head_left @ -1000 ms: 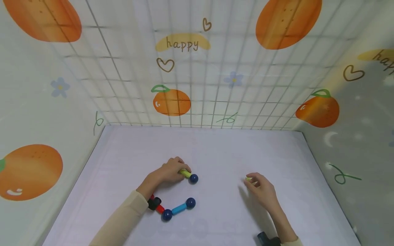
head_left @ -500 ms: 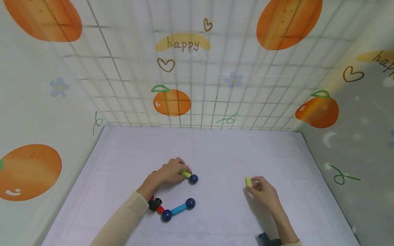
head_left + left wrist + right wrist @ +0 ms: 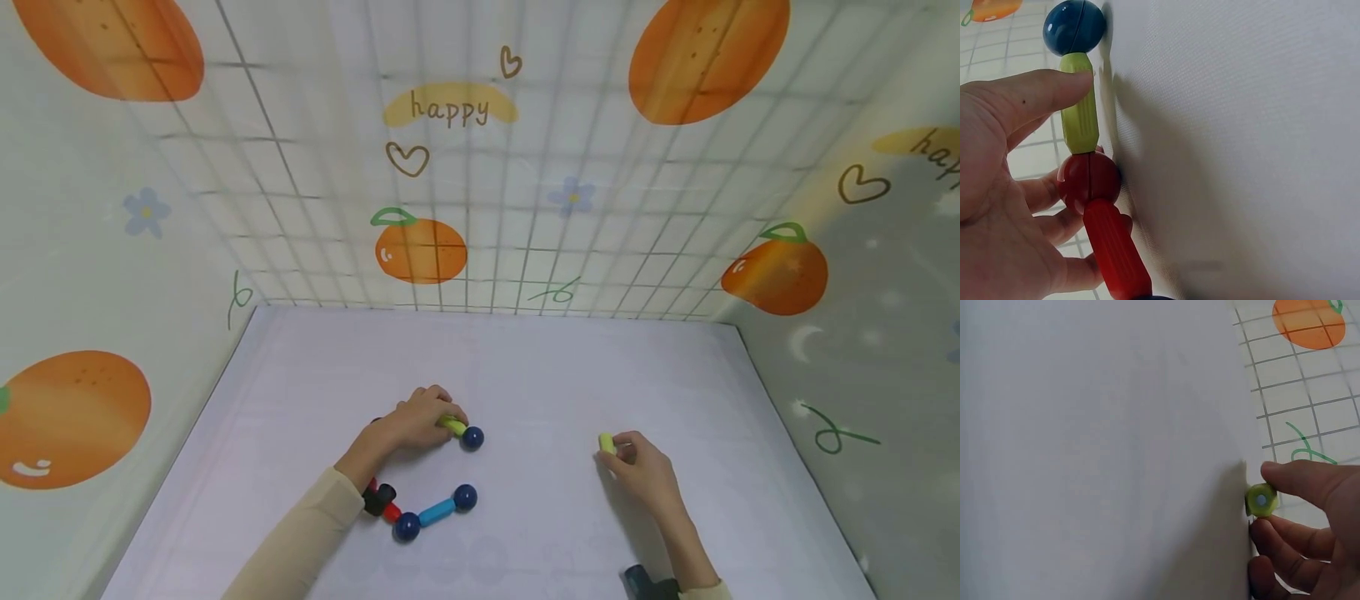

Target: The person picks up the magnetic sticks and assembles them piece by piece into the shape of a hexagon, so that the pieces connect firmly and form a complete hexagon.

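Observation:
My left hand (image 3: 420, 419) grips a yellow-green magnetic rod (image 3: 1080, 119), its thumb lying across it. One end of the rod meets a dark blue ball (image 3: 1074, 27), the other a red ball (image 3: 1089, 182), from which a red rod (image 3: 1116, 250) runs on. In the head view the hand and wrist hide much of this chain. Nearer the front lie a blue ball (image 3: 407, 527), a light blue rod (image 3: 437, 512) and another blue ball (image 3: 465, 497), joined together. Well to the right, my right hand (image 3: 645, 471) pinches a loose yellow-green rod (image 3: 1261, 500) between thumb and fingers.
A white cloth-covered table (image 3: 540, 375) lies beneath both hands. Behind it rises a grid-patterned backdrop (image 3: 487, 208) printed with oranges, with side walls at left and right. Black devices sit at both wrists; the right one (image 3: 648, 583) is by the front edge.
My right hand has shifted slightly down and right, and its yellow-green rod now shows more fully, standing upright above the fingertips. The left hand and its chain have stayed nearly still.

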Tool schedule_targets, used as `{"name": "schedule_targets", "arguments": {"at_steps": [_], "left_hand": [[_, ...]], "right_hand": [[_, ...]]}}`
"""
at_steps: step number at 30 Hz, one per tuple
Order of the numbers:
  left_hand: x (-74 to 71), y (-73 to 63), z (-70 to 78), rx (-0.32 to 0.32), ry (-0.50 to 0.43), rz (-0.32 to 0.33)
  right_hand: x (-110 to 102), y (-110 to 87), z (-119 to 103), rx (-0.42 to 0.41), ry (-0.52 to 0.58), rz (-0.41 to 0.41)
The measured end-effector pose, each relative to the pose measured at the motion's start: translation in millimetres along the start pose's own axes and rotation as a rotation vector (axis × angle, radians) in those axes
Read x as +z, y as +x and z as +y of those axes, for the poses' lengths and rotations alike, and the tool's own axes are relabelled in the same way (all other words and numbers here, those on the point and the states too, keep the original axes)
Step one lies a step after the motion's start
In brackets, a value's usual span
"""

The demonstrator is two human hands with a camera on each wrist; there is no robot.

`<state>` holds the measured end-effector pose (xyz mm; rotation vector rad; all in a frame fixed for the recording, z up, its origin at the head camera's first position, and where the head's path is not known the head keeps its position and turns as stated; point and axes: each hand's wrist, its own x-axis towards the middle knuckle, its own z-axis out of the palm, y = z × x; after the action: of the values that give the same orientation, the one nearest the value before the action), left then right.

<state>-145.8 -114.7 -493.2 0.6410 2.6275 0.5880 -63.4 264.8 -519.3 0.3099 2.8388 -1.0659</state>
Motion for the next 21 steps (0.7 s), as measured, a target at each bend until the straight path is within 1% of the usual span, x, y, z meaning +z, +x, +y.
{"name": "schedule_targets", "arguments": {"at_steps": [5,12,16,21], "left_hand": [[0.9,0.9,-1.7,0.007,0.001,0.007],[-1.0,0.1,-1.8,0.002,-0.021,0.010],[-1.4,0.1,-2.5,0.002,-0.029,0.010],[-1.5,1.1,-4.3,0.010,-0.030,0.013]], "right_hand": [[0.5,0.8,-0.4,0.017,-0.004,0.001],[1.1,0.1,-1.4,-0.012,0.007,-0.001],[3.2,-0.8,-5.9,-0.032,0.040,-0.019],[10.9,-0.8,-16.5,-0.077,0.107,-0.033]]}}
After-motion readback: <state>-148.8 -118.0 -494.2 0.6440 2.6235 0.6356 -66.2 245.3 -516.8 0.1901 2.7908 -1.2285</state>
